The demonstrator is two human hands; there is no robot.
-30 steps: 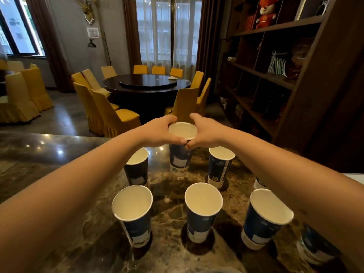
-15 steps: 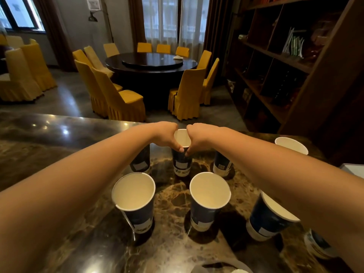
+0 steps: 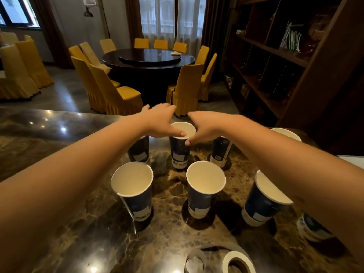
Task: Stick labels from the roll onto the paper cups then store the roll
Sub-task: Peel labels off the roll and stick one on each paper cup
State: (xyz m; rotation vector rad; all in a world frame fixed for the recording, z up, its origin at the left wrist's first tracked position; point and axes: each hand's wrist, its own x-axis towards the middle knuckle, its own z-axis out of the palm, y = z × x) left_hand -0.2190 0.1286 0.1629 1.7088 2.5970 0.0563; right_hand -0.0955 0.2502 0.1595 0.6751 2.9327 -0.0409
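Observation:
Several dark blue paper cups with white insides stand upright on the brown marble counter (image 3: 59, 223). Both my arms reach over them to the middle cup of the far row (image 3: 180, 152). My left hand (image 3: 160, 121) has its fingers spread past the rim, and its thumb tip rests on the rim. My right hand (image 3: 204, 128) is spread too, its thumb against the cup's upper wall. Neither hand wraps the cup. The white label roll (image 3: 239, 262) lies at the counter's near edge beside a curled strip of backing (image 3: 194, 262).
Other cups: near left (image 3: 134, 186), near middle (image 3: 204, 186), near right (image 3: 264, 201), far left (image 3: 138, 150), far right (image 3: 220, 152), one under my right forearm (image 3: 313, 227). Yellow chairs and a round table (image 3: 147, 60) stand beyond; dark shelving (image 3: 285, 56) stands right.
The cup both hands were holding now stands on the counter. My fingers have opened off it, leaving only the thumbs touching. The label roll has come into view.

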